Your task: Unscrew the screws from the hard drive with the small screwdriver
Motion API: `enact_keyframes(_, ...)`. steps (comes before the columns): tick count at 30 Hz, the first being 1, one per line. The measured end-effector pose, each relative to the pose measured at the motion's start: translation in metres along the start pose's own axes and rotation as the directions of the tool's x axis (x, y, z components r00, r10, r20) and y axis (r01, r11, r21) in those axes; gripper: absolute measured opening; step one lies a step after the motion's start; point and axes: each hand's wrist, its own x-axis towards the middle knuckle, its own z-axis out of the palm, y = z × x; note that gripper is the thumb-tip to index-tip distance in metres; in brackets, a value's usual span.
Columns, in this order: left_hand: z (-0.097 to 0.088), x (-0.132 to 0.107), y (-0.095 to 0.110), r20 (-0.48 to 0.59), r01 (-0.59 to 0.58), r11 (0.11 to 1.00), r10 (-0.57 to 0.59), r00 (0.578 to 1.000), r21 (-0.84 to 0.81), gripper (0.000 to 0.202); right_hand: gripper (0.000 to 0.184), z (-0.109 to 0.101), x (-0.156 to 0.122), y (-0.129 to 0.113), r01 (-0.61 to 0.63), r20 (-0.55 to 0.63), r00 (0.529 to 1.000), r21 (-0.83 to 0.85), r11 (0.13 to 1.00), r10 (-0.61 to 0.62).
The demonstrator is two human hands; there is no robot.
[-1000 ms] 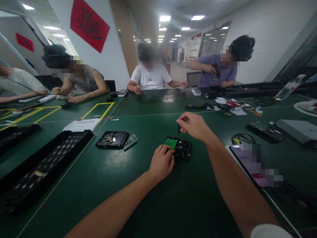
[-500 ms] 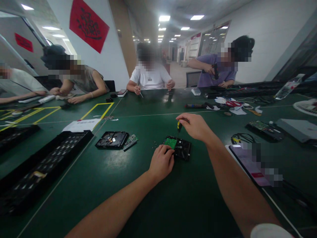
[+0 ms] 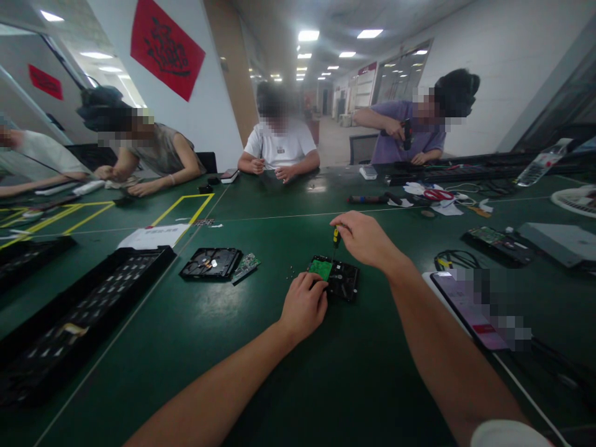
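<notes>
A black hard drive (image 3: pixel 345 280) with a green circuit board (image 3: pixel 320 267) lies on the table in front of me. My left hand (image 3: pixel 305 300) presses on its near left side, fingers closed over the edge. From above, my right hand (image 3: pixel 365 237) grips a yellow and black screwdriver (image 3: pixel 336 237), held upright with its tip down on the drive by the board's right edge. Several tiny screws (image 3: pixel 292 273) lie left of the drive. Farther left are another black drive (image 3: pixel 210 264) and a loose circuit board (image 3: pixel 246 266).
Long black trays (image 3: pixel 88 316) stand at left. To the right lie a phone (image 3: pixel 470 310), a coiled cable (image 3: pixel 459 261), a board-topped device (image 3: pixel 498 245) and a grey box (image 3: pixel 559 245). Red scissors (image 3: pixel 438 195) and a bottle (image 3: pixel 542 163) are farther back. Several people sit across the table.
My hands, the screwdriver and the hard drive stay nearly in place. Across the table, the person in white has brought both hands closer together.
</notes>
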Motion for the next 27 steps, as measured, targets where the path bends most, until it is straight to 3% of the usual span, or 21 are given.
enact_keyframes(13, 0.003, 0.0, -0.001, -0.013, -0.014, 1.0, 0.014, 1.0, -0.004, 0.024, 0.011, 0.007, 0.0, 0.006, 0.022, -0.032, 0.999, -0.073, 0.997, -0.024)
enact_keyframes(19, 0.002, -0.001, -0.001, -0.01, -0.016, 1.0, 0.016, 1.0, 0.003, 0.023, 0.025, 0.01, 0.0, 0.008, 0.116, 0.013, 0.993, -0.006, 0.993, -0.116)
enact_keyframes(23, 0.001, 0.0, -0.001, -0.004, -0.017, 1.0, 0.017, 1.0, 0.005, 0.023, 0.031, 0.013, -0.001, 0.009, 0.11, 0.026, 0.994, -0.03, 0.993, -0.109)
enact_keyframes(27, 0.001, 0.0, -0.001, -0.003, -0.016, 1.0, 0.016, 1.0, 0.005, 0.023, 0.024, 0.012, -0.002, 0.007, 0.035, 0.051, 0.998, -0.133, 0.99, -0.029)
